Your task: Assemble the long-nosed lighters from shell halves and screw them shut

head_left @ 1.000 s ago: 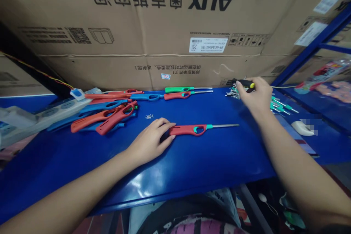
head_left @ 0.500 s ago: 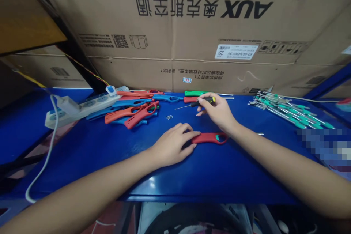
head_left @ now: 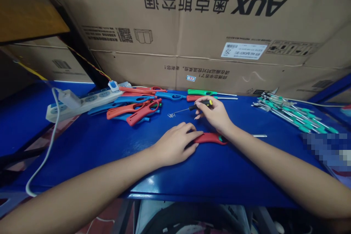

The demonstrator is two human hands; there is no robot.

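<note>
My left hand (head_left: 177, 144) is closed on the handle end of a red long-nosed lighter (head_left: 208, 138), which lies flat on the blue table. Its metal tube shows at the right, past my right forearm, which hides the middle part. My right hand (head_left: 215, 115) grips a small screwdriver (head_left: 201, 105) with a black and yellow handle. The thin shaft points left, and its tip is at a little cluster of tiny pale metal pieces (head_left: 171, 115); whether it touches them I cannot tell.
Red, orange and blue lighter bodies (head_left: 144, 112) are piled at the left, beside a white power strip (head_left: 90, 99). A green lighter (head_left: 201, 92) and a red one lie at the back. Several metal tubes with green parts (head_left: 296, 113) are heaped at the right. A large cardboard box (head_left: 181, 22) stands behind.
My right hand has lowered the screwdriver's tip toward the tiny metal pieces. My left hand stays on the red lighter. The whole view has shifted slightly.
</note>
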